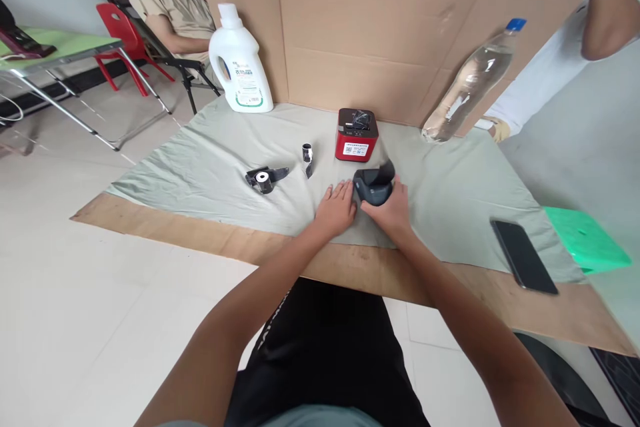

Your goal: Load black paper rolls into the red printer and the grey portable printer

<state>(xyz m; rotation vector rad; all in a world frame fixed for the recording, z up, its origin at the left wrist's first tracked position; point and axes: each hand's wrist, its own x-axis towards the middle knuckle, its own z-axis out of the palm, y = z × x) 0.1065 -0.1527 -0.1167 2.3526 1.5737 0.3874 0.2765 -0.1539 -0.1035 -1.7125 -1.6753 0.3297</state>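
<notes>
A dark grey rounded device (374,186) with its lid tipped up sits on the grey-green cloth (210,167). My right hand (393,210) is wrapped round its right side and grips it. My left hand (334,209) lies flat with fingers stretched out, fingertips touching the device's left edge. Just behind stands a small red box-shaped printer (356,135) with a black top. To the left lie a small paper roll in a black holder (265,179) and a short black strip standing on end (307,155).
A white detergent jug (239,64) stands back left against a cardboard wall (380,34). A clear water bottle (470,80) leans at back right. A black phone (524,256) lies at right, beside a green stool (585,239). A person sits behind; another stands far right.
</notes>
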